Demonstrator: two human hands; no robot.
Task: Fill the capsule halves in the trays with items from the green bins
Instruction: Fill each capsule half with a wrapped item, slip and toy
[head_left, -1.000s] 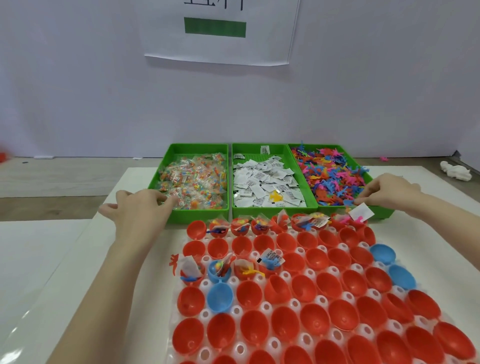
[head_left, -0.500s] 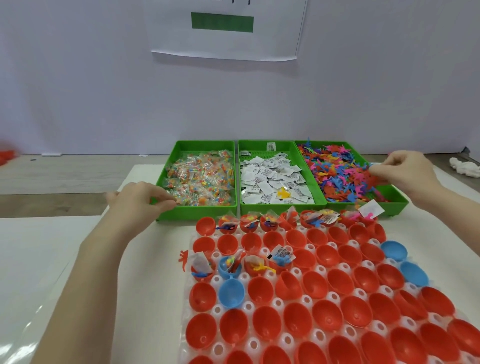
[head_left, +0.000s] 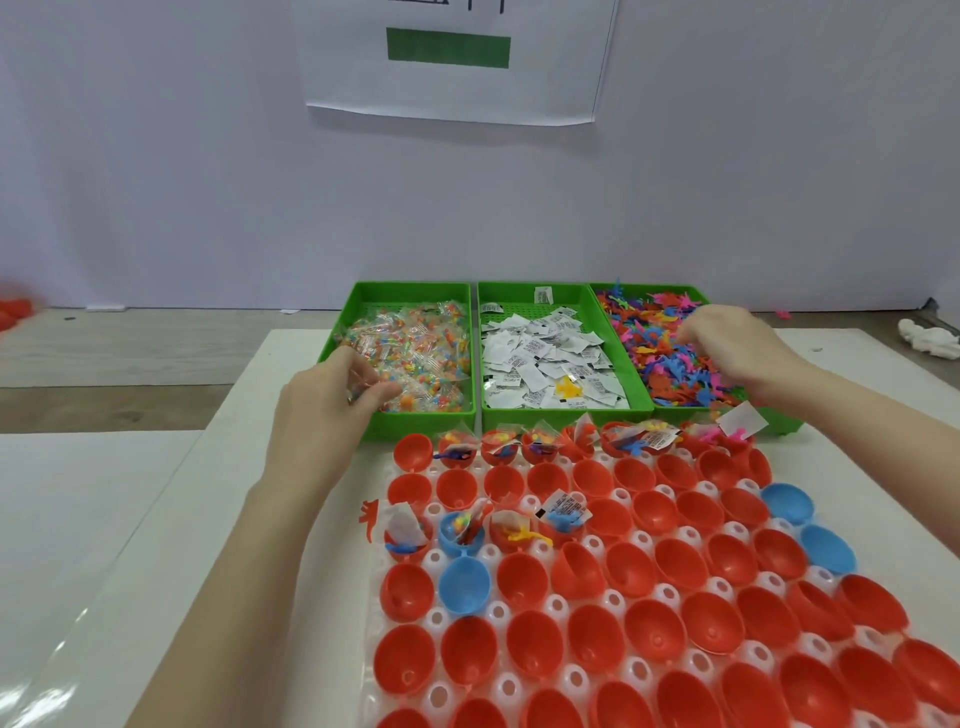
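The left hand (head_left: 332, 410) pinches a candy packet (head_left: 371, 387) in the left bin (head_left: 363, 306); the right hand (head_left: 737, 348) reaches with curled fingers into the toys (head_left: 660, 358), its grip unclear.

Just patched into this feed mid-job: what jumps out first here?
A white tray packed with mostly red capsule halves fills the foreground. Behind it sit three green bins. The left hand pinches a clear packet in the left bin, while the right hand reaches into the colourful figures on the right.
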